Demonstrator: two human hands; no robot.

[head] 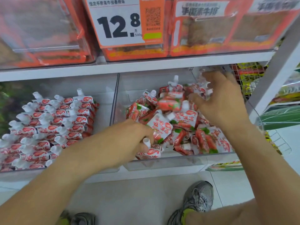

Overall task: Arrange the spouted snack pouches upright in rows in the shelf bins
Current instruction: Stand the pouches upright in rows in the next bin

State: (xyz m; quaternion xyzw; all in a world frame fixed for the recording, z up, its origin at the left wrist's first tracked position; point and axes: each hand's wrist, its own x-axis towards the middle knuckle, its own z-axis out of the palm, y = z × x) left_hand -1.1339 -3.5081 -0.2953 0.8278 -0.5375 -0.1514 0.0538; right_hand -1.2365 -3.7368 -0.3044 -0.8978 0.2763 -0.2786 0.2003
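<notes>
Sorting the jumbled right-hand bin of pouches

In the frame's centre, the left hand (129, 140) is curling its fingers round a red-and-white spouted plastic snack pouch (150, 150) at the front of the clear plastic shelf bin (162, 164); the right hand (219, 101), blurred at upper right, is gripping another pouch (203, 88). The loose heap (178, 120) is lying flat, while the lower-left bin's rows (48, 127) are standing upright. Next, probably, each held pouch needs setting spout-up in a row.

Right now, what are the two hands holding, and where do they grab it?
The left hand grips a red-and-white spouted snack pouch at its white cap end. The right hand pinches another blurry pouch near its top.
</notes>
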